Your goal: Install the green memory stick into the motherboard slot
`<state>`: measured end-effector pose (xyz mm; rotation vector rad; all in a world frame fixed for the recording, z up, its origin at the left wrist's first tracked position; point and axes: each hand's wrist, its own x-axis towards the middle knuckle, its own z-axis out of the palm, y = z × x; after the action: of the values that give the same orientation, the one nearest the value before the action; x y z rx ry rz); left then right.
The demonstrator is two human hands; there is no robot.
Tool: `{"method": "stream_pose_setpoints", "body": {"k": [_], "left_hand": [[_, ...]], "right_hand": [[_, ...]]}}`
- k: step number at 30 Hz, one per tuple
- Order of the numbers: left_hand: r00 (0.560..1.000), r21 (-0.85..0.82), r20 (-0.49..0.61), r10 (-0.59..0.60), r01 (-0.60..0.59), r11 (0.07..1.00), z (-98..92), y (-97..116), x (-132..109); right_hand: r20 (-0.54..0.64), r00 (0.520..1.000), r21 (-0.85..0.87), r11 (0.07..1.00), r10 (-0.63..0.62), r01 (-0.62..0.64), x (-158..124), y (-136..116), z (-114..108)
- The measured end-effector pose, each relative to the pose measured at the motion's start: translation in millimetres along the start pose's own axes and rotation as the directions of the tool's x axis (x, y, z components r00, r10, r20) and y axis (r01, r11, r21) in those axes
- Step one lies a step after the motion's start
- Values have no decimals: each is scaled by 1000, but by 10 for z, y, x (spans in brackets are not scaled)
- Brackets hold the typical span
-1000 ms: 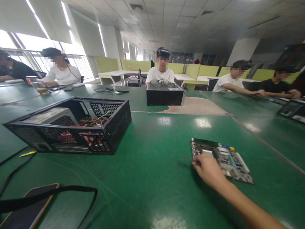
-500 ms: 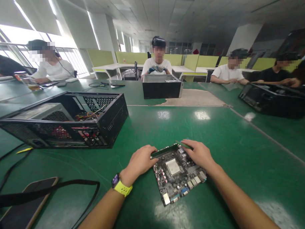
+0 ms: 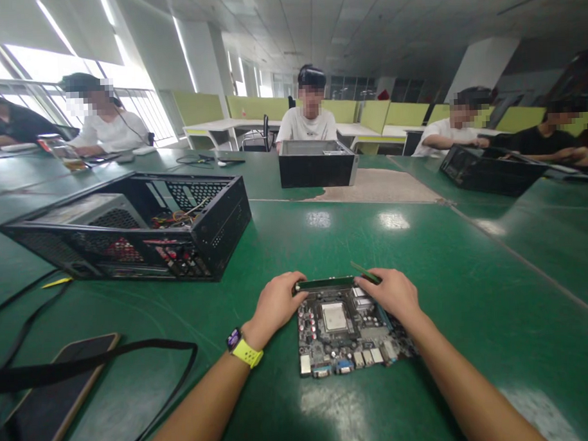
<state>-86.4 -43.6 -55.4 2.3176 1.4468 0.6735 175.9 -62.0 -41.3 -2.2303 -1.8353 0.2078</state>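
A motherboard (image 3: pixel 370 337) lies flat on the green table in front of me, its row of ports facing me and a pale square processor (image 3: pixel 334 316) near its middle. A green memory stick (image 3: pixel 325 284) stands upright in a slot along the far edge. My left hand (image 3: pixel 279 306) is closed on the far left corner of the board, by that stick's left end. Between the fingers of my right hand (image 3: pixel 394 296) is a second thin green memory stick (image 3: pixel 364 271). Its thumb side reaches the slot's right end.
An open black computer case (image 3: pixel 221 229) stands at the left, with a phone (image 3: pixel 63 389) and black straps nearer me. Across the table a person (image 3: pixel 307 120) sits behind another case (image 3: pixel 316 171). Co-workers sit at both sides, with a dark case (image 3: pixel 489 170) at the right.
The motherboard has turned, so its far edge now runs nearly level across my view. Both hands moved with it. The person opposite has lowered their gloved hands out of sight.
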Motion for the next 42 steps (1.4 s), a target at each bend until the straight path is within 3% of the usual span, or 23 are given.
{"method": "stream_pose_setpoints", "body": {"k": [16,21,24,26,33,42], "left_hand": [[1000,-14,-3,-1,1,1000,-1,5,-2],[998,-92,1,-58,58,994,-42,-35,21],[999,-108,18,-50,52,993,-76,-60,29],[999,-91,19,-31,32,995,-97,-62,28],[1000,-90,7,-22,23,996,-114,-53,25],[1000,-41,-9,-12,12,999,-122,-34,19]], "right_hand": [[-42,995,49,995,89,-87,-17,-76,43],[-179,975,136,978,-131,157,-11,-22,87],[-164,940,195,924,-300,329,-8,-11,136],[-149,926,224,900,-348,374,-1,-7,177],[-232,917,289,877,-325,384,37,25,278],[-272,909,347,849,-316,399,15,19,247]]}}
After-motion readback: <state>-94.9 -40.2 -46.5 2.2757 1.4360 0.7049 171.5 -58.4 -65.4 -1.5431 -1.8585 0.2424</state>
